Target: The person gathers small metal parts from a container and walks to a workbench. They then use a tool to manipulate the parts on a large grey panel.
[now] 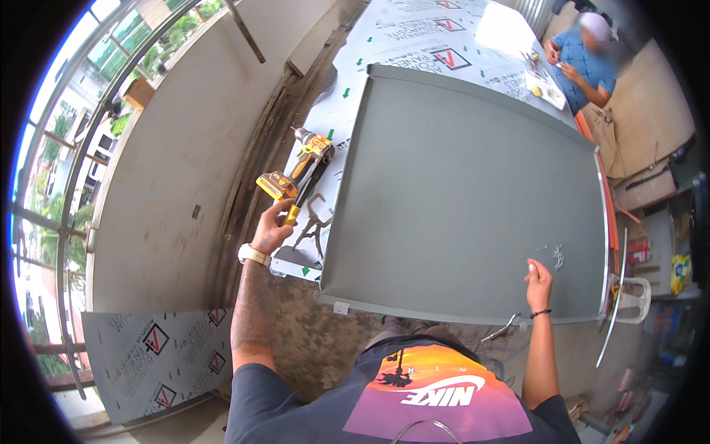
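My left hand [272,231] is closed round the yellow end of a long black-and-yellow handled tool [293,215], whose kind I cannot make out. The tool slants up beside a yellow-and-black cordless drill [297,166] lying on its side. A locking C-clamp [316,226] rests just right of that hand, at the left edge of a large grey metal panel [458,192] with folded edges. Over the panel's near right part, my right hand [539,287] has its fingers curled together; anything in them is hidden. Several small silvery pieces, perhaps rivets [558,257], lie just beyond it.
Film-covered sheeting [399,37] lies under the panel. Another clamp [503,328] sticks out at the near edge. A person in blue [584,66] handles something small at the far right. A pale wall [192,148] runs along the left, and a white plastic chair [634,300] stands right.
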Available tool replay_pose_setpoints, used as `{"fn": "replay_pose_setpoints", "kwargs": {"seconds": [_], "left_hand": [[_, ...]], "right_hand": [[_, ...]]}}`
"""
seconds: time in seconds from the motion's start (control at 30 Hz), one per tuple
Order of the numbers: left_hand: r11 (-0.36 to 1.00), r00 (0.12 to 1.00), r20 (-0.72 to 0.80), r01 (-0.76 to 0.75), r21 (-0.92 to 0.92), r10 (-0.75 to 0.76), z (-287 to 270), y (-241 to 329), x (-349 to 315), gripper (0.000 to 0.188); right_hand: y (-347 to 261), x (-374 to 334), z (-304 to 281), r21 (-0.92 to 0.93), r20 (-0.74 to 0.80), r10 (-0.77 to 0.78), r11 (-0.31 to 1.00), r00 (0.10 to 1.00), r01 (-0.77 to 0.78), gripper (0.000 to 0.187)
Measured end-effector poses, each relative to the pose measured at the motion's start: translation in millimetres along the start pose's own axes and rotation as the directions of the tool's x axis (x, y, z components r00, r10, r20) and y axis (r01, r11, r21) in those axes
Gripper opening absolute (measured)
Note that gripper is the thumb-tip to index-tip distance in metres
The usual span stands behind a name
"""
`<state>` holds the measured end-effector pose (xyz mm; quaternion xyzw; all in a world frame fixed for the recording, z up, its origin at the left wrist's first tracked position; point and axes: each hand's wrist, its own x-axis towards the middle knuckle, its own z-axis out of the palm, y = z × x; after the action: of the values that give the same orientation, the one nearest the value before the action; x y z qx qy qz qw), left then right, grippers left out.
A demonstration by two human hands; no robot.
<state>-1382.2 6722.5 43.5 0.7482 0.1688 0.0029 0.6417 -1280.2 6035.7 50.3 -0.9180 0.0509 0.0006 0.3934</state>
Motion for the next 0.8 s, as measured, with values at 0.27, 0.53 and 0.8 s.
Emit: {"fn": "replay_pose_setpoints", "kwargs": {"seconds": [0.27,0.53,0.8], "left_hand": [[0.704,0.88,0.087,-0.428,0.566,0.466,102.3,139.6,-38.1,0.068],[0.427,0.718,0.325,-0.65,0.628,0.615,247.1,152.7,-83.2,0.052],[0.184,0.587,0.532,-0.758,0.626,0.61,282.3,184.0,-133.5,0.042]], "right_hand": [[-120.7,-9.9,22.4,0.804,0.17,-0.072,0.586,0.983,-0.097,0.027],[-176.7,-4.5,8.9,0.941,0.154,-0.294,0.333,0.943,-0.05,0.023],[-145.1,-35.3,-38.4,0.948,0.2,-0.356,0.304,0.913,-0.089,0.017]]}}
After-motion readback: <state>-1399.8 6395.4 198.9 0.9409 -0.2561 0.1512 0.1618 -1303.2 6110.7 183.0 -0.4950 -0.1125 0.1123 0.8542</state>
